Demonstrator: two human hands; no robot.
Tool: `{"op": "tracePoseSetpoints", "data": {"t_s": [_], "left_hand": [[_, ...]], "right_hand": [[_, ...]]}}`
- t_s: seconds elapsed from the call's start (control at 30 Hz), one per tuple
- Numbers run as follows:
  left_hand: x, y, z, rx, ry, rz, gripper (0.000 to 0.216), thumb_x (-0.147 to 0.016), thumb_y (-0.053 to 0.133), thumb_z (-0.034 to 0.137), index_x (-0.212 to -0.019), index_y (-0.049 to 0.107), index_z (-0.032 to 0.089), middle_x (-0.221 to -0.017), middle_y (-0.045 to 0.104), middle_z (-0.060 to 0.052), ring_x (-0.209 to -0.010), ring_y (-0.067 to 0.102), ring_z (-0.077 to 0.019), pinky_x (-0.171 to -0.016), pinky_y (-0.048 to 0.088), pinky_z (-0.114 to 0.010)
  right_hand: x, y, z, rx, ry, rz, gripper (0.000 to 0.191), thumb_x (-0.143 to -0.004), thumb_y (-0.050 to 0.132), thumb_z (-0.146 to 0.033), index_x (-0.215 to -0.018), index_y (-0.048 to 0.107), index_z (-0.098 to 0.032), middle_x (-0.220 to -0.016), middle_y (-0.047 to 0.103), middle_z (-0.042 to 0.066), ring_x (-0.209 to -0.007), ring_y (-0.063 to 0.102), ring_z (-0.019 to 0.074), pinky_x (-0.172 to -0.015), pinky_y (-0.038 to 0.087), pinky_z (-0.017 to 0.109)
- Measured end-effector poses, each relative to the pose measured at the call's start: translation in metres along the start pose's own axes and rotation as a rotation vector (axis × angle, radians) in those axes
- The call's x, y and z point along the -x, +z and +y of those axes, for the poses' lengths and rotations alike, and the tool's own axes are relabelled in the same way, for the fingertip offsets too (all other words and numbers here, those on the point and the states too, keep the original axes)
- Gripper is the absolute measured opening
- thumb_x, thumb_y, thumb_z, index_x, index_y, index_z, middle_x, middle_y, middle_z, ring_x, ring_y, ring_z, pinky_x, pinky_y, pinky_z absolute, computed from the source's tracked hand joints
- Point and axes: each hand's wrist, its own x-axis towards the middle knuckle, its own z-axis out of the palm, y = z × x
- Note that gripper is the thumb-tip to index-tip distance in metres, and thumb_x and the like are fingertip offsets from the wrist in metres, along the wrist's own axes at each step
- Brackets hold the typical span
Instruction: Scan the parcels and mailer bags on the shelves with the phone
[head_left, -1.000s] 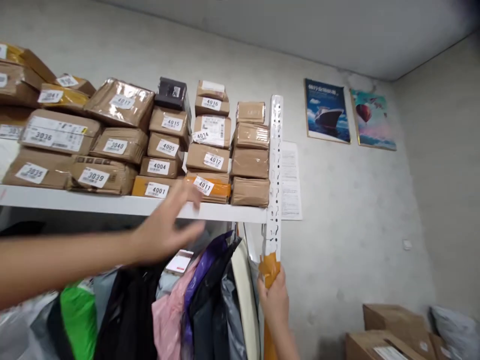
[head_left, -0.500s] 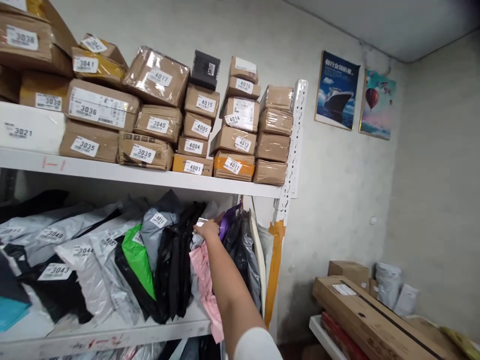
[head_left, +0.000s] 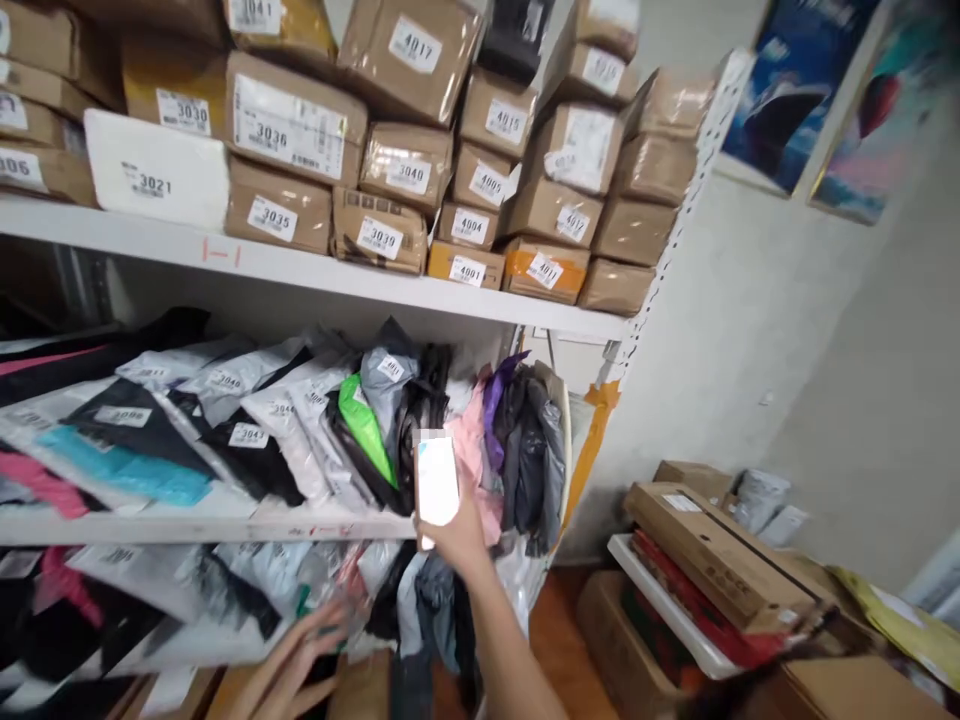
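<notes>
My right hand (head_left: pixel 459 535) is closed around a smartphone (head_left: pixel 437 482) with a bright, washed-out screen. It is in front of the middle shelf, close to a pink plastic mailer bag (head_left: pixel 471 430) and several black mailer bags (head_left: pixel 420 400). Lower down, my left hand (head_left: pixel 300 655) is stretched out with its fingers apart, a little blurred by motion. Nothing shows in it. Behind its fingertips lie grey and clear plastic bags (head_left: pixel 274 575) on the lower shelf. A green mailer bag (head_left: pixel 366 425) and a purple one (head_left: pixel 495 405) stand in the row above.
Numbered cardboard boxes (head_left: pixel 409 165) are stacked on the upper shelf (head_left: pixel 360 275). The perforated shelf post (head_left: pixel 694 180) has orange tape (head_left: pixel 592 430) around it. At right, a long carton (head_left: pixel 720 550) lies on a white-edged surface (head_left: pixel 667 610). A large box (head_left: pixel 622 640) stands on the floor below.
My right hand has come back from among the mailer bags, and the smartphone now shows plainly in it. My left hand has entered from below. The view has shifted down and left.
</notes>
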Motion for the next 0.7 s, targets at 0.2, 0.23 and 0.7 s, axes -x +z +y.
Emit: {"op": "tracePoseSetpoints", "data": {"t_s": [0.2,0.23,0.7], "left_hand": [[0.016,0.028,0.017,0.659,-0.432,-0.393,0.082,-0.076,0.056,0.071,-0.146,0.016,0.055,-0.156,0.032,0.001,-0.13,0.046,-0.0348,-0.078,0.058,-0.05],[0.022,0.027,0.016,0.669,-0.476,-0.42,0.081,-0.078,0.056,0.068,-0.147,0.014,0.054,-0.156,0.032,-0.002,-0.126,0.05,-0.0356,-0.072,0.06,-0.048],[0.07,0.012,-0.011,0.87,-0.589,-0.453,0.085,-0.085,0.053,0.06,-0.152,0.003,0.042,-0.158,0.024,-0.011,-0.116,0.056,-0.0359,-0.061,0.062,-0.041]], "right_hand": [[0.164,0.05,0.02,-0.489,0.243,0.004,0.063,-0.056,0.068,-0.017,-0.114,0.043,-0.021,-0.104,0.07,0.007,-0.089,0.068,0.0233,-0.077,0.056,0.033],[0.177,0.051,0.021,-0.598,0.301,0.004,0.061,-0.059,0.07,-0.02,-0.114,0.044,-0.021,-0.107,0.07,0.007,-0.094,0.067,0.0235,-0.081,0.055,0.034],[0.203,0.061,0.026,-0.828,0.687,0.038,0.042,-0.059,0.065,-0.033,-0.098,0.063,-0.018,-0.082,0.075,0.0,-0.068,0.065,0.019,-0.062,0.048,0.028]]}}
